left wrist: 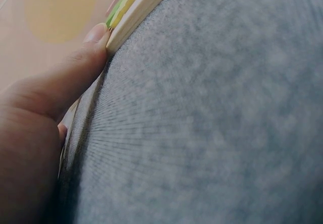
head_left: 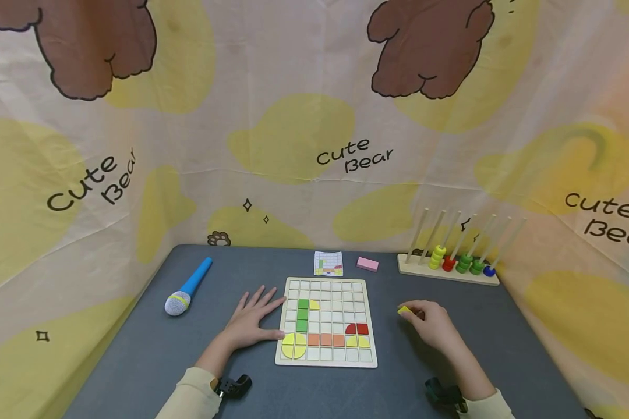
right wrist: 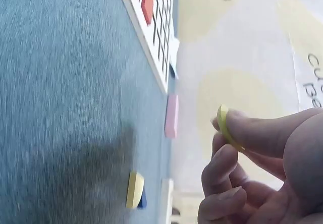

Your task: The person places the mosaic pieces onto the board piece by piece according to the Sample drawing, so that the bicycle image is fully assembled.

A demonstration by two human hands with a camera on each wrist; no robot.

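My right hand (head_left: pixel 434 327) pinches a small yellow tile (right wrist: pixel 225 125) between thumb and fingers, off to the right of a grid board (head_left: pixel 326 365). The left hand (head_left: pixel 248 321) lies with spread fingers at the board's left side, its thumb touching the edge. On the grid are green squares (head_left: pixel 302 315) in a column, a yellow circle (head_left: pixel 294 345) made of quarter pieces, orange squares (head_left: pixel 325 340) in a row, red pieces (head_left: pixel 362 329) and more yellow pieces (head_left: pixel 357 341). One yellow piece (head_left: pixel 314 305) sits beside the top green square.
Behind the board lie a pattern card (head_left: pixel 328 263) and a pink block (head_left: pixel 367 264). A peg rack with coloured rings (head_left: pixel 448 272) stands back right. A blue toy microphone (head_left: pixel 188 288) lies left. Another yellow piece (right wrist: pixel 134 189) lies on the table below the right hand.
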